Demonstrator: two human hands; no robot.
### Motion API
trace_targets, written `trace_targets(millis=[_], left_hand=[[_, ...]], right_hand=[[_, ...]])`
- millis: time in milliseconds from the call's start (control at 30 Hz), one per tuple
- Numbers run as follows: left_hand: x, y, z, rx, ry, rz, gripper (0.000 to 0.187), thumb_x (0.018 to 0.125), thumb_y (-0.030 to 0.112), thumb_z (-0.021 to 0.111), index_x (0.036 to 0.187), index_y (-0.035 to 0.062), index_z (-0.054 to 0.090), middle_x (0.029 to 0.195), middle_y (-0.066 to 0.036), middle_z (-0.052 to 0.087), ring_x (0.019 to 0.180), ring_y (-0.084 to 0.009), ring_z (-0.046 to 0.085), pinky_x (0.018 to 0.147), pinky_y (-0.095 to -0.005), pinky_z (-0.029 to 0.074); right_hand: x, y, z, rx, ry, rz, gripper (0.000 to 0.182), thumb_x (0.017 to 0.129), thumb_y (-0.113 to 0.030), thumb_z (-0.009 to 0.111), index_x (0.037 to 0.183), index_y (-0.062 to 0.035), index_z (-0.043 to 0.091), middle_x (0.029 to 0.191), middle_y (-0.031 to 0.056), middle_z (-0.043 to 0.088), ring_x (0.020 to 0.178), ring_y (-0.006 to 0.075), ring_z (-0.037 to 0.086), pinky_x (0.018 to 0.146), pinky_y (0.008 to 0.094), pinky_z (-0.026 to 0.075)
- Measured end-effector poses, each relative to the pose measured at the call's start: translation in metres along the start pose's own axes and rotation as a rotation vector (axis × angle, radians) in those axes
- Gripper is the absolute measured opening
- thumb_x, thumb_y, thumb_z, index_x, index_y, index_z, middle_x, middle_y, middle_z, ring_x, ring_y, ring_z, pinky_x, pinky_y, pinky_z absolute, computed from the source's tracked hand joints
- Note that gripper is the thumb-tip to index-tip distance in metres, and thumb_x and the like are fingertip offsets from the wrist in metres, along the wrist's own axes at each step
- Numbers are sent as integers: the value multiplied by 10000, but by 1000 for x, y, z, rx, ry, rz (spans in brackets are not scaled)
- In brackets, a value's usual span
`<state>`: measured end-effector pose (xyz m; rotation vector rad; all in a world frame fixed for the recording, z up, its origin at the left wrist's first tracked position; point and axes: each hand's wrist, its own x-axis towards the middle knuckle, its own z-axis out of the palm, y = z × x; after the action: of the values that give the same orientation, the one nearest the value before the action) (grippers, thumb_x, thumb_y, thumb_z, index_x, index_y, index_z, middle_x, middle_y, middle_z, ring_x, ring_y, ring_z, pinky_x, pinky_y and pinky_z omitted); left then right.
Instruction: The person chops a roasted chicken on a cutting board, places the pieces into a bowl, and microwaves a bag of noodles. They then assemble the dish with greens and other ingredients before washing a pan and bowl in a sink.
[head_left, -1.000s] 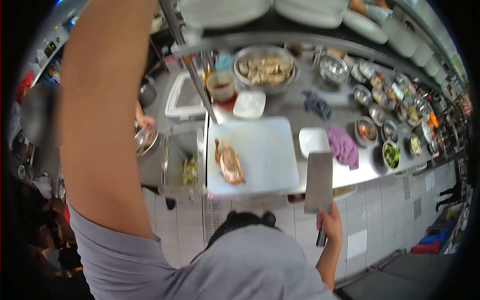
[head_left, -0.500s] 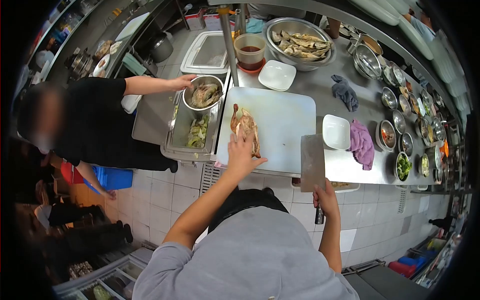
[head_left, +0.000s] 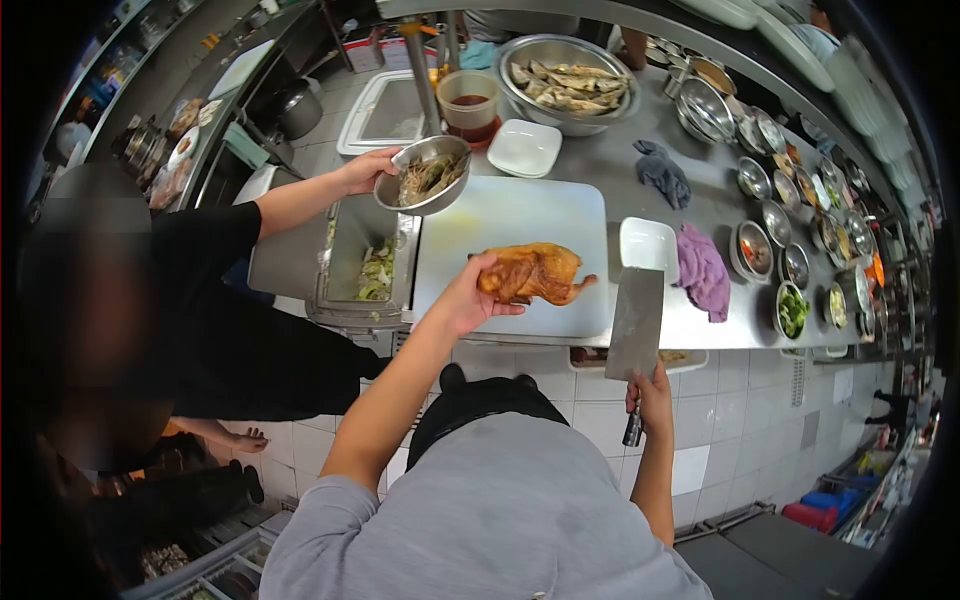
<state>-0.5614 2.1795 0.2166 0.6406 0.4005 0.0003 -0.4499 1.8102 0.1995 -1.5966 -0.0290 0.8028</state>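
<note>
My left hand (head_left: 472,299) grips the left end of a browned roast bird piece (head_left: 532,273), held over the near half of the white cutting board (head_left: 570,210). Its glossy skin side faces up and a leg end points right. Out to the right, my right hand (head_left: 650,398) is closed round the dark handle of a wide cleaver (head_left: 637,318). The blade points away from me, beyond the board's right edge. Above the board's far left corner, a co-worker's hand (head_left: 370,170) holds a tilted metal bowl (head_left: 428,178) of shrimp-like food.
A bin with green scraps (head_left: 376,270) stands left of the board. Behind are a white square dish (head_left: 525,148), a sauce tub (head_left: 468,100) and a large bowl of fish (head_left: 570,90). Rightward lie another white dish (head_left: 648,250), a purple cloth (head_left: 703,275) and several metal bowls.
The bird piece has been taken up from the board and turned skin side up. The co-worker has leaned in, and the metal bowl has moved right, towards the board.
</note>
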Motion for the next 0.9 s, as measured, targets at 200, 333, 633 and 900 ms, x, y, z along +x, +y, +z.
trace_targets(millis=[200,333,633,900], left_hand=[[62,1,-27,922,416,-88,613,931,493,578,1342,45,501,1174,-177,633,869,-359,676,790,-427,563],[64,-9,-39,1602,302,381,615,878,455,674,1320,52,527,1308,-204,532,1036,-399,603,920,-431,502],[105,-27,5,1894,210,494,618,693,244,826,1225,112,540,1259,-89,544,1179,-390,494,990,-533,428],[96,-24,2,2066,146,283,557,625,167,843,1083,134,527,1158,-62,578,1095,-333,541,894,-477,464]], right_hand=[[-14,-21,-14,6,30,-50,264,985,-108,514,1247,-95,488,630,5,467,474,91,448,401,247,392],[-12,-29,1,-168,-10,16,242,982,-107,525,1221,-89,494,643,1,467,479,79,438,408,243,395],[9,-37,26,-480,-103,-32,277,959,-135,547,1188,-8,457,642,83,540,489,149,533,458,317,455],[31,-54,56,-986,-137,-264,287,960,-178,516,1155,23,451,802,293,650,744,449,650,690,529,494]])
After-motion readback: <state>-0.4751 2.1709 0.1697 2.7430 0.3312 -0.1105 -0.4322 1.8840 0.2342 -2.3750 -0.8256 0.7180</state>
